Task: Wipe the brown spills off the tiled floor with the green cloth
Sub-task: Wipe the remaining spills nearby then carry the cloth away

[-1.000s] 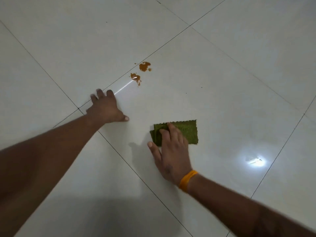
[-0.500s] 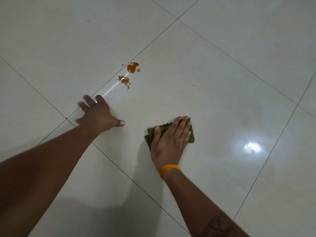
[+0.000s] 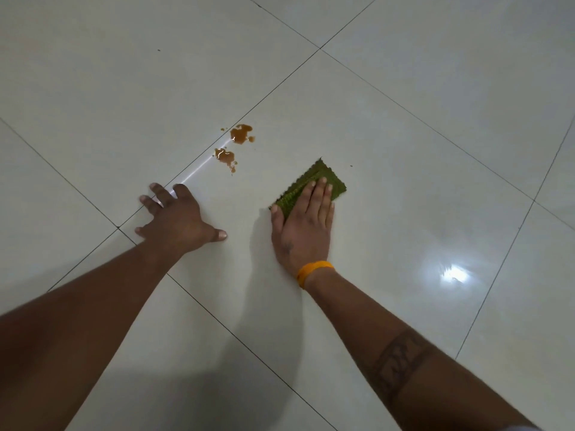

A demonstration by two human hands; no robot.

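Left hand: the left hand (image 3: 177,220) lies spread flat on the tiled floor (image 3: 404,150), holding nothing, bracing.
Right hand: the right hand (image 3: 303,225) presses straight fingers on the green cloth (image 3: 314,186), gripping nothing.
Cloth: folded, near the spills, not touching.
Spills: two brown spills (image 3: 233,147) beyond, seemingly wet.
Advice: sweep leftward, keeping pressure even.

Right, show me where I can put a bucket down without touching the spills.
Bare tile lies right of the cloth, out to the light glare, and near you between both forearms. It is crowded between the left hand and the cloth, where the two spills sit.
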